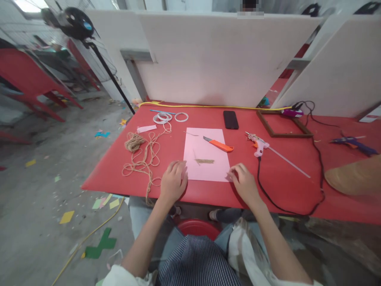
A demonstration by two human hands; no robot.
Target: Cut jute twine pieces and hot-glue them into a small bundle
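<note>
A sheet of pink paper (205, 139) lies flat on the red table. On it are an orange utility knife (220, 145) with its blade out and a small row of short twine pieces (205, 161). My left hand (175, 180) rests at the sheet's lower left edge, fingers loosely bent and apart from the thumb. At the lower right corner, my right hand (242, 182) has its fingertips on or beside the paper, thumb and forefinger slightly apart. Neither hand visibly grips anything. Loose jute twine (145, 155) spreads left of my left hand.
White rings (162, 117) and a black phone (231, 120) lie farther back. To the right are a pink glue gun (259, 145) with a glue stick and cord, a brown frame (282, 136) and a blue glue gun (354, 143). Someone's forearm (354, 174) reaches in. White panels (214, 59) stand behind.
</note>
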